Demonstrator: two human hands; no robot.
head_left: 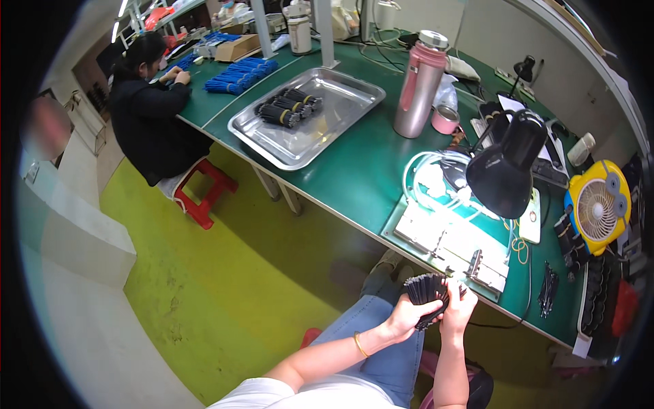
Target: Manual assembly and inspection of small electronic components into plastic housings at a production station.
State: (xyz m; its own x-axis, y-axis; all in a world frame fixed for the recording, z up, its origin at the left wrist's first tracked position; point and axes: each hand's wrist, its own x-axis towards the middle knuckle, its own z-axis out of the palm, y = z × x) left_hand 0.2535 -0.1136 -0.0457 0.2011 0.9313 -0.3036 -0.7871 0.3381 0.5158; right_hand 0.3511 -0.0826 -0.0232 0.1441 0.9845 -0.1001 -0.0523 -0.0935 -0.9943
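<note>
My left hand (pixel 407 315) is wrapped round a thick bundle of short black wires (pixel 425 290), its thumb lying across them. The wire ends fan out toward the far left. My right hand (pixel 459 308) is closed at the bundle's right side, fingers bent against it; what its fingertips pinch is partly hidden. Both hands are above my lap, just off the table's front edge. Right beyond them, a brightly lit white fixture (pixel 436 235) with a small metal clamp (pixel 475 263) rests on the green table (pixel 334 187).
A black desk lamp (pixel 504 170) leans over the fixture. Farther left, a metal tray (pixel 293 158) holds tied black bundles. A pink flask (pixel 421 85) stands behind; a yellow fan (pixel 599 208) and loose black wires (pixel 548 290) are at right. Another person (pixel 146 109) sits at far left.
</note>
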